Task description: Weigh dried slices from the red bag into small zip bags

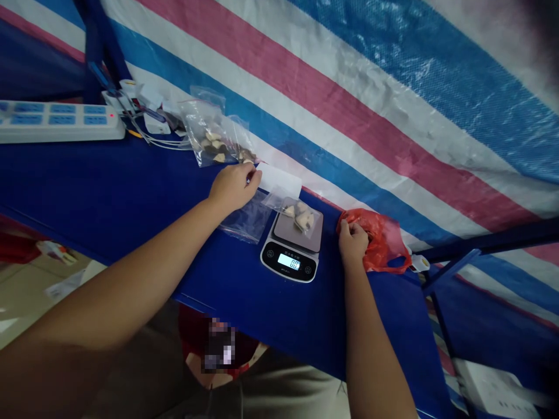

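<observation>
Presently at the weighing stage, by appearances. Left hand (233,186) pinched shut on the white top strip of small clear plastic zip bag (288,203) of pale angular chunks, resting on grey digital scale (290,253) atop blue bench (131,192). Right hand (353,241) fisted on crinkled red plastic bag (382,241). Next: light, steady grip on slippery film.

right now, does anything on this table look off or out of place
One thing: the small clear bag lies only partly on the scale; its top trails off the pan's left edge, pinched by the left hand. The right hand grips the red bag. Nothing spilled.
</observation>
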Demonstrator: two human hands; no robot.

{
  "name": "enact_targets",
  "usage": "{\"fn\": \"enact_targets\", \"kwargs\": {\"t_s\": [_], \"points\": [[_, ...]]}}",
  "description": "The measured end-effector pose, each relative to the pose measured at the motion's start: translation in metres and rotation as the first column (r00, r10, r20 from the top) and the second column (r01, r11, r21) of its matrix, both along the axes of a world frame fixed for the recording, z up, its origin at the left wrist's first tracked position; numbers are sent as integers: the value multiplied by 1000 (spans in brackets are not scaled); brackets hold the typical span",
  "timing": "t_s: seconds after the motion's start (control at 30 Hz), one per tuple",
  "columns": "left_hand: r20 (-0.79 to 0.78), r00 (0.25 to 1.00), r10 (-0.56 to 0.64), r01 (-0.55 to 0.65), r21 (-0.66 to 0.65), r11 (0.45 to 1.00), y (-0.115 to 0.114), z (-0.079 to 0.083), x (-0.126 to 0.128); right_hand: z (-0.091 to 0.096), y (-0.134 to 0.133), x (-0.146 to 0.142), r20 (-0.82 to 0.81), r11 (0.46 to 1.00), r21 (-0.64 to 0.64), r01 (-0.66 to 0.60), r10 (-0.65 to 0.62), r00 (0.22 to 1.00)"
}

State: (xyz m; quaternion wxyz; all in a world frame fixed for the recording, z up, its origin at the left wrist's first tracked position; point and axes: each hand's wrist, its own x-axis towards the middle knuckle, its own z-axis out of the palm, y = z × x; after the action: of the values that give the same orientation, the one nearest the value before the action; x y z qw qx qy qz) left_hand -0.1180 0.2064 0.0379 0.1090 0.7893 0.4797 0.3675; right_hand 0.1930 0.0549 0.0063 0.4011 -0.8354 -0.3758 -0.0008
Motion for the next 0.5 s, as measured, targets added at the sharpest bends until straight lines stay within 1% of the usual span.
{"fn": "enact_targets", "kwargs": {"t_s": [0.13, 0.2, 0.3, 0.37, 0.5], "points": [[82, 995, 52, -56, 53, 997, -2, 2, 0, -1, 0, 1, 10, 1000, 1, -8, 8, 1000], [148, 988, 45, -59, 91, 994, -3, 2, 1, -1, 0, 1, 13, 1000, 4, -14, 13, 1000], [278, 960, -29, -13, 147, 989, -3, 0, 3, -1, 0, 1, 5, 1000, 8, -17, 17, 1000], [334, 939, -85, 27, 175, 984, -3, -1, 4, -1, -1, 1, 9, 1000, 7, -14, 14, 1000], [324, 936, -139, 69, 217, 974, -3, -1, 3, -1, -1, 1, 16, 1000, 9, -20, 20, 1000]]}}
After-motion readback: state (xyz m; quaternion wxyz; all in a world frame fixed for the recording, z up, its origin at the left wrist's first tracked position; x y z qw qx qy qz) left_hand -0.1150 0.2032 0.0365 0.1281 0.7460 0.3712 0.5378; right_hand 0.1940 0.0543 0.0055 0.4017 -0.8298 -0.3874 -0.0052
